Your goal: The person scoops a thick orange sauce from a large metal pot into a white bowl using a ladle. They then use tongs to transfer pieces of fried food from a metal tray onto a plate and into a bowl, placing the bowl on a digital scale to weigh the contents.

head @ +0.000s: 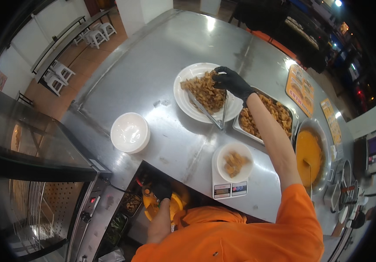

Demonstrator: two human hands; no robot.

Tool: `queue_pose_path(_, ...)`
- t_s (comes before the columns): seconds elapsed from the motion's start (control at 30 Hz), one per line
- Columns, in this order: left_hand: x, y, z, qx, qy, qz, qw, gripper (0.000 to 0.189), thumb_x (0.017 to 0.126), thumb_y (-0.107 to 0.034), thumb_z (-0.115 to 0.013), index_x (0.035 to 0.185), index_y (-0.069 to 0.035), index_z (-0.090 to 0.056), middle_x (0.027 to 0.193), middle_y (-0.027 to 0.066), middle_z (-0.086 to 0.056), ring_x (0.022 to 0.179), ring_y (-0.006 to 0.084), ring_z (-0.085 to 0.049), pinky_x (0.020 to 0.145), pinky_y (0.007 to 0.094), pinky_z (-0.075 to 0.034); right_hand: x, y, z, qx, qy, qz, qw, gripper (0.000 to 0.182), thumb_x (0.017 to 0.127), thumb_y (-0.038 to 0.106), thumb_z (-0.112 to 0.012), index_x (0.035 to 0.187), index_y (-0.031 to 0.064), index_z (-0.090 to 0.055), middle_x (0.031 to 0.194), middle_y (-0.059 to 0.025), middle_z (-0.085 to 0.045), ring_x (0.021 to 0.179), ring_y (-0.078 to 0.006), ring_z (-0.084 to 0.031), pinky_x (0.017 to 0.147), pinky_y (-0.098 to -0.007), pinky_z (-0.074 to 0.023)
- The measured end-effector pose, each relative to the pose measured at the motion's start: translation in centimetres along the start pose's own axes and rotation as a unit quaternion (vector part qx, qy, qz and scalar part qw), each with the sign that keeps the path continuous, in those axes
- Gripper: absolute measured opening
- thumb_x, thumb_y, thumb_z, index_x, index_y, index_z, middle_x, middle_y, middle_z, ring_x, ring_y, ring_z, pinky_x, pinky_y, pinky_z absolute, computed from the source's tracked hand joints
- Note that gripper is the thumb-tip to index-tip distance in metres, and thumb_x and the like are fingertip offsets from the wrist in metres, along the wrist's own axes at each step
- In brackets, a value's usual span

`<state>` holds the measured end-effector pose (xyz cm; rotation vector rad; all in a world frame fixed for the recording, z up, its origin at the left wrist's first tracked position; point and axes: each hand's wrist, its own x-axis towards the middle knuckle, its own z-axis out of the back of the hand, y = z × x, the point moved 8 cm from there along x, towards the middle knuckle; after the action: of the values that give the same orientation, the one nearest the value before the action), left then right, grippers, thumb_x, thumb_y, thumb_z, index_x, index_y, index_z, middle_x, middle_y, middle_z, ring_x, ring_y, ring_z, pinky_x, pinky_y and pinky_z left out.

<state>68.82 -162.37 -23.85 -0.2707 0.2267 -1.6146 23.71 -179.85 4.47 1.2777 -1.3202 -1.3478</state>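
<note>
My right hand [232, 82], in a black glove, is at the right edge of a pile of fried food pieces [204, 93] on a white plate [182, 103]; whether its fingers grip any is unclear. Metal tongs [207, 113] rest on the same plate. My left hand [161, 189], also gloved in black, reaches below the counter's edge over a yellow container [175, 203]; its fingers are in shadow. Nearer me, a white bowl [220, 163] with some pieces in it sits on a digital kitchen scale [214, 185].
Stacked white bowls [130, 132] stand left on the steel counter [135, 75]. To the right are a metal tray of fried pieces [250, 123], a metal pot of orange sauce [309, 154] with a ladle, and menu cards [300, 88]. A glass-fronted cabinet [44, 140] borders the left side.
</note>
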Motion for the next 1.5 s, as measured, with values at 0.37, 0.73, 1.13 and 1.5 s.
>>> queue_pose_path(0.37,0.3,0.2,-1.3,0.008,-0.085,-0.136,0.987,0.033,0.085,-0.031,-0.051,0.091,-0.001,-0.063,0.094,0.0218,-0.064,0.09,0.0393,-0.06,0.08,0.0459,-0.047,-22.2,-0.2,-3.6,-0.322,0.075,-0.055,0.942,0.039,0.084,0.022,-0.07,0.119,0.0066,-0.061,0.109,-0.0056,-0.064,0.099,-0.0175,-0.061,0.088,-0.0311,-0.0491)
queue_pose_path(0.73,-0.2,1.8,-1.8,-0.073,-0.026,-0.105,0.991,0.036,0.091,-0.025,-0.052,0.114,0.002,-0.059,0.117,0.0191,-0.06,0.109,0.0336,-0.055,0.098,0.0424,-0.04,-25.9,-4.1,2.9,-0.444,-0.056,-0.175,0.877,0.033,0.094,0.027,-0.056,0.122,0.009,-0.061,0.091,-0.0069,-0.066,0.072,-0.0113,-0.059,0.064,-0.0267,-0.0489)
queue_pose_path(1.13,-27.3,9.8,9.3,-0.302,-0.211,0.215,0.905,0.026,0.098,-0.016,-0.048,0.116,0.002,-0.053,0.093,0.0064,-0.059,0.082,0.0134,-0.056,0.075,0.0276,-0.046,-26.9,-9.8,0.0,-0.247,0.108,-0.073,0.96,0.03,0.098,0.03,-0.051,0.095,0.0015,-0.059,0.068,-0.0036,-0.053,0.057,-0.01,-0.053,0.057,-0.0268,-0.0441)
queue_pose_path(1.5,-54.6,7.1,-10.7,-0.363,0.399,0.365,0.759,0.025,0.086,-0.023,-0.06,0.105,-0.005,-0.062,0.07,0.0111,-0.062,0.06,0.0226,-0.059,0.052,0.0364,-0.052,-24.3,5.3,-36.5,-0.174,0.427,0.139,0.876,0.032,0.097,0.026,-0.05,0.107,-0.0028,-0.06,0.072,-0.002,-0.06,0.06,-0.0075,-0.056,0.058,-0.024,-0.0458)
